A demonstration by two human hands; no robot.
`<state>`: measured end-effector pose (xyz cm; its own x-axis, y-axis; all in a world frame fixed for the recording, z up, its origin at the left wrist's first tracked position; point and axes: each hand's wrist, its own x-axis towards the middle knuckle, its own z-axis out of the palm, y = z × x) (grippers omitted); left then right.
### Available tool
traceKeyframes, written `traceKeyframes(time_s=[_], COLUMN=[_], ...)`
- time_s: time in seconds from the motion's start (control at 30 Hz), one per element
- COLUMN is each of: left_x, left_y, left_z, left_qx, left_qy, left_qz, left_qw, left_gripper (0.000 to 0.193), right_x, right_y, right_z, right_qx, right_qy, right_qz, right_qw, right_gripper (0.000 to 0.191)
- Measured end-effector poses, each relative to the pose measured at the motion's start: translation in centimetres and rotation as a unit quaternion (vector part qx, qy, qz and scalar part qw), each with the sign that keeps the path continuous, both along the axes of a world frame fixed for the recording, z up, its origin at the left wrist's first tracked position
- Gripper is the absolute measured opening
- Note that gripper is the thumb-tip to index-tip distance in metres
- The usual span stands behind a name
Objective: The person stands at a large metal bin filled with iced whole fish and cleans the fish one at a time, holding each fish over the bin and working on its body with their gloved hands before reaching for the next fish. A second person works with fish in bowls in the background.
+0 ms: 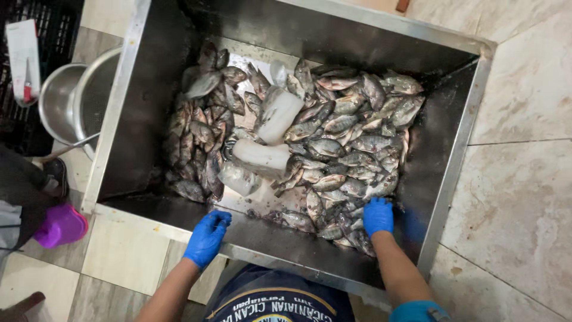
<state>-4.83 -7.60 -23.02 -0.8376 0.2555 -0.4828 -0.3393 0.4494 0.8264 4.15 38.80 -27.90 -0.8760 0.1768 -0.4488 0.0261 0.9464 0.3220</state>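
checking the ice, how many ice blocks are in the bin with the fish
3 clearly: ice block upper middle, one at centre, one lower left of it. More may be hidden under fish.

Head cam only, looking straight down, fairly close, into steel tub (465,128) w/ tiled floor (524,179) around.

Both arms come up from the bottom of the view, bare at the forearm, each hand in a blue glove. The left hand (207,237) sits at about seven o'clock, its forearm slanting toward one o'clock, fingers curled forward and downward with the knuckles up. The right hand (378,216) sits at about five o'clock, forearm slanting toward eleven o'clock, palm down, fingers bent forward, its grip loosely curled.
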Motion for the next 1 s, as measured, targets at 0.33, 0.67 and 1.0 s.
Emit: traceKeyframes(time_s=[0.33,0.67,1.0], left_x=[0.4,2.3,3.0], left_y=[1.3,9.9,11.7], left_z=[0.7,2.2,7.1], left_qx=[-0.125,0.063,0.361], left_qy=[0.02,0.278,-0.183], left_qz=[-0.088,-0.214,-0.326], left_qw=[0.988,0.934,0.854], left_gripper=[0.016,0.049,0.039], right_x=[1.4,4.1,3.0], right_y=[1.2,-9.7,-11.6], right_z=[1.8,7.0,15.1], right_qx=[-0.071,-0.636,-0.725], right_qy=[0.036,0.122,0.04], right_qz=[-0.254,-0.33,-0.34], right_qw=[0.964,0.687,0.597], right_gripper=[0.033,0.031,0.031])
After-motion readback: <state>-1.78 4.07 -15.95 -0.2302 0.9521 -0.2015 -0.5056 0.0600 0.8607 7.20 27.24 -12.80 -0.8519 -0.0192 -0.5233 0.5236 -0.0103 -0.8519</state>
